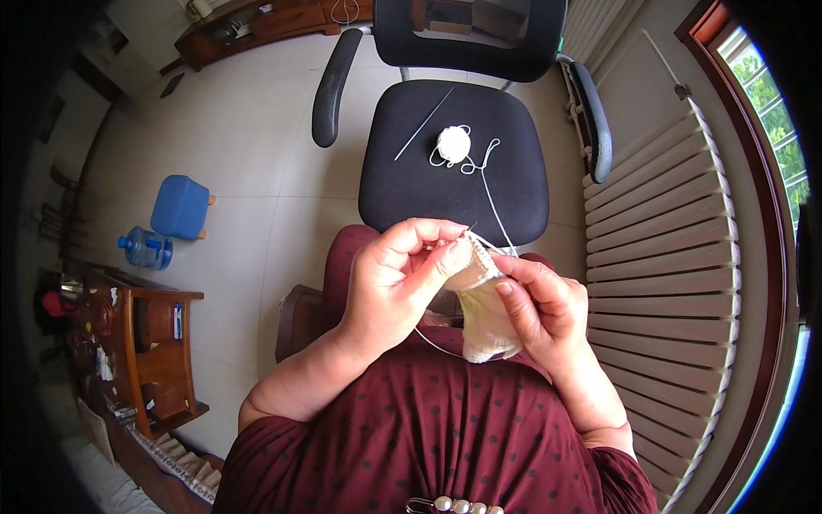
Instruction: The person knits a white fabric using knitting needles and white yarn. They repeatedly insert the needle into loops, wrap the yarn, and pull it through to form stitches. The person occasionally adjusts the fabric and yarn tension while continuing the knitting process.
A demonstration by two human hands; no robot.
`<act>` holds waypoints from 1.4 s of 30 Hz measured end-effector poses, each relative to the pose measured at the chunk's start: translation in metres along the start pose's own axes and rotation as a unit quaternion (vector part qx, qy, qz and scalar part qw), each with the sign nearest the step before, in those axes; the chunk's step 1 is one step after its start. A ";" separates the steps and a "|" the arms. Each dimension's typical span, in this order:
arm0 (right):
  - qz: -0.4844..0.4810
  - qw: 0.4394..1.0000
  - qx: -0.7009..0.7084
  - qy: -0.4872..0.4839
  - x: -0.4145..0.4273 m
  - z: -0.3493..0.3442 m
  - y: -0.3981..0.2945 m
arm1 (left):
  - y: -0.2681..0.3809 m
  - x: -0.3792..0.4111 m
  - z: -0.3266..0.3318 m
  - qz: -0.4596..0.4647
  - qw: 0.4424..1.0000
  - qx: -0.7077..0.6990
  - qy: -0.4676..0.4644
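Observation:
A piece of cream knitting [488, 315] hangs between my hands above my lap. My left hand [404, 276] pinches its upper left edge, where a dark needle tip sticks out. At the upper right edge, my right hand [542, 302] grips the work between thumb and forefinger. A thin pale cord or cable curves from below my left hand to the knitting's lower edge. White yarn [493, 199] runs from the work up to a ball of white yarn [454, 144] on the black chair seat [411, 199]. A thin straight knitting needle [424, 123] lies left of the ball.
The office chair's armrests [329, 90] flank the seat. A white radiator [661, 257] stands along the right wall by a window. At left are a blue stool [182, 207], a plastic water bottle [148, 247] and a wooden cabinet [164, 360]. A wooden unit [276, 22] stands at the back.

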State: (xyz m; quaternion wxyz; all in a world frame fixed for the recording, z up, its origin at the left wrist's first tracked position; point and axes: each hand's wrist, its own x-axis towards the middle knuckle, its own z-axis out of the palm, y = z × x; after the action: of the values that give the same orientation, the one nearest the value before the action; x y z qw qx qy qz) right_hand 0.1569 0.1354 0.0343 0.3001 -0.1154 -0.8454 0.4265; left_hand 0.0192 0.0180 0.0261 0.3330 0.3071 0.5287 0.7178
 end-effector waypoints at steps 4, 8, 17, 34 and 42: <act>-0.002 1.000 0.023 -0.019 -0.002 -0.004 0.004 | -0.001 0.000 -0.002 -0.022 0.999 -0.030 -0.016; -0.023 1.000 0.012 -0.015 -0.001 -0.006 0.007 | 0.003 0.000 -0.003 -0.056 0.997 -0.032 -0.045; -0.147 0.976 -0.153 -0.042 0.002 -0.011 0.004 | 0.003 -0.003 -0.004 -0.065 0.995 -0.054 -0.058; -0.122 0.981 -0.147 -0.048 0.001 -0.013 -0.004 | 0.004 -0.003 -0.005 -0.085 0.986 -0.135 -0.053; -0.105 0.984 -0.139 -0.044 0.001 -0.013 -0.007 | 0.005 -0.004 0.003 -0.001 1.000 -0.011 -0.018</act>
State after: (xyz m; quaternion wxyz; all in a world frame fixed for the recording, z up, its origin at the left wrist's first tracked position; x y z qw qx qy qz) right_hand 0.1645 0.1400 0.0467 0.2866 -0.0480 -0.9162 0.2758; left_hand 0.0232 0.0150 0.0309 0.3464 0.3156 0.5153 0.7176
